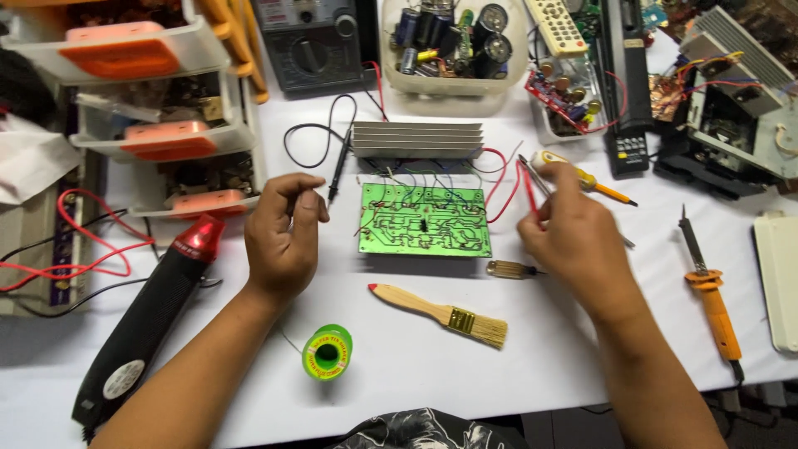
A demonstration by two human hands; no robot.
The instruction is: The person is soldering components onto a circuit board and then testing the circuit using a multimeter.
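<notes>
Hands flank my green circuit board (425,219).
Right hand (572,237) pinches a red probe (529,189); left hand (283,233), fingers curled, holds the black probe (338,170) just beyond its fingertips.

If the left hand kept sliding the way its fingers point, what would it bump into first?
Probably the black test probe with its thin black lead. The left hand has curled fingers that aim up and slightly right, and the probe lies just beyond them. Height above the white table is unclear.
</notes>
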